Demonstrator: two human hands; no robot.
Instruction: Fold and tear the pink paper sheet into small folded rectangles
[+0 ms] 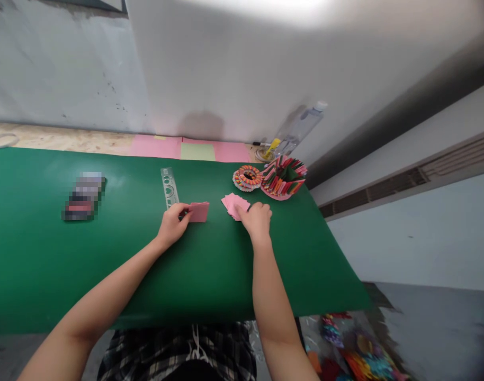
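Note:
My left hand (174,223) pinches a small stack of pink paper pieces (199,211) by its left edge, just above the green table (139,286). To the right, my right hand (258,219) grips a fanned bunch of pink paper pieces (233,203), with the thumb over its near right corner. Some of its fingers are curled out of sight behind the thumb. A clear stencil ruler (169,185) lies just beyond my left hand, its lower end hidden by that hand.
Behind my right hand sit a ring of folded orange and white paper (242,186) and a round red and green folded-paper piece (274,185). A clear bottle (305,124) leans by the wall. On the left lies a blurred phone (84,196). Pink sheets (154,146) line the back edge.

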